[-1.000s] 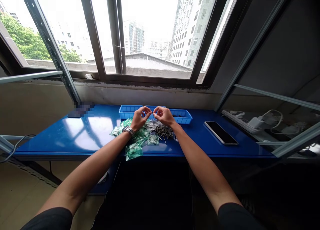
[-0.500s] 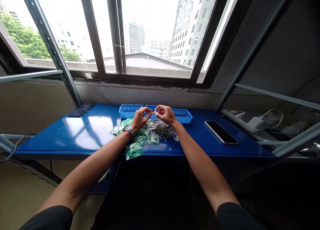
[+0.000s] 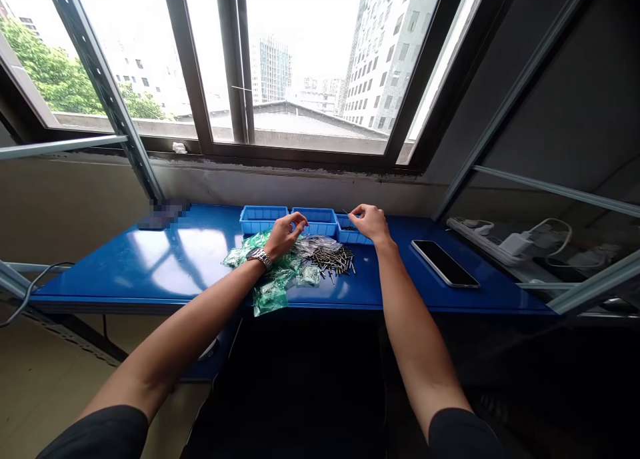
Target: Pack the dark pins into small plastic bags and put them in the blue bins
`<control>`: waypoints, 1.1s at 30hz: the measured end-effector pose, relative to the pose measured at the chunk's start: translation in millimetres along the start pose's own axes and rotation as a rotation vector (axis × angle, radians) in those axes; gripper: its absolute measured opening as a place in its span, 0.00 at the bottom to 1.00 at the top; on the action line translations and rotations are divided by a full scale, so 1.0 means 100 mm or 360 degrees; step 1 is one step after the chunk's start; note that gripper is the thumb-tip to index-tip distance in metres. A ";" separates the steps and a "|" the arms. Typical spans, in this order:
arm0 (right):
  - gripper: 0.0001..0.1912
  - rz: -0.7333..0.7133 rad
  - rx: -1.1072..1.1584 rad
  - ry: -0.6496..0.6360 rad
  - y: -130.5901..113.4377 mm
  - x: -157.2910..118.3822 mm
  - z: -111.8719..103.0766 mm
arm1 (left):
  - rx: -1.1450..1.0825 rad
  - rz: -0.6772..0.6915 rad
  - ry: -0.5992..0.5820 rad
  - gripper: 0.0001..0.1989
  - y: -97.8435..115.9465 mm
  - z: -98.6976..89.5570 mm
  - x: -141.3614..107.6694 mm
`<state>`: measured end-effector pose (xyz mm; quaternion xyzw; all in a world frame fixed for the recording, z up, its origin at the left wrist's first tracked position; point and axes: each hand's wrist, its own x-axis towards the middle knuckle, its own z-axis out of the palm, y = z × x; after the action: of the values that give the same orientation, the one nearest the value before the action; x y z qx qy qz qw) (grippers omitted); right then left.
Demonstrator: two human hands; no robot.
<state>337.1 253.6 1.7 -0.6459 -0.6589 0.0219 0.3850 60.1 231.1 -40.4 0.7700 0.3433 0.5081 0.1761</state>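
Three blue bins stand in a row at the back of the blue table: a left bin [image 3: 264,226], a middle bin [image 3: 327,228] and a right bin [image 3: 356,236] with dark pieces inside. My right hand [image 3: 370,222] is over the right bin, its fingertips pinching a thin dark pin [image 3: 345,212]. My left hand [image 3: 286,234], wrist bearing a metal watch, hovers before the middle bin, fingers curled; what they hold, if anything, is too small to name. Green plastic packets [image 3: 271,296] lie under and beside it. Right of them is a pile of dark screw-like pins [image 3: 334,260].
A phone [image 3: 445,264] lies on the table [image 3: 125,272] at right. Beyond it a power strip [image 3: 485,243] with plugs and cables rests by the metal frame [image 3: 530,199]. A blurred dark object [image 3: 163,216] sits at the back left corner.
My right hand has moved right, away from my left hand, to above the right bin, and a thin pin now shows at its fingertips. My left hand has stayed nearly in place.
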 end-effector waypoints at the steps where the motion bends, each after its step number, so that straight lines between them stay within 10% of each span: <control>1: 0.10 0.0052 -0.0047 0.0010 0.04 0.01 -0.02 | 0.0005 0.0000 0.0001 0.11 0.00 0.00 0.00; 6: 0.14 -0.0072 0.0137 -0.0030 -0.05 -0.07 -0.12 | 0.0041 0.0004 0.0069 0.11 -0.02 0.00 0.00; 16: 0.11 -0.0053 -0.0031 -0.1037 0.14 -0.50 -0.40 | 0.0100 0.0040 0.0059 0.09 -0.02 -0.01 0.00; 33: 0.26 -0.0022 0.0197 -0.1417 0.23 -0.41 -0.62 | 0.0086 0.0010 0.0005 0.09 0.00 -0.02 -0.01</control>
<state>384.0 192.6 13.9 -0.5449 -0.7621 0.3345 0.1020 58.3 230.5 -40.4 0.7748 0.3549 0.5003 0.1532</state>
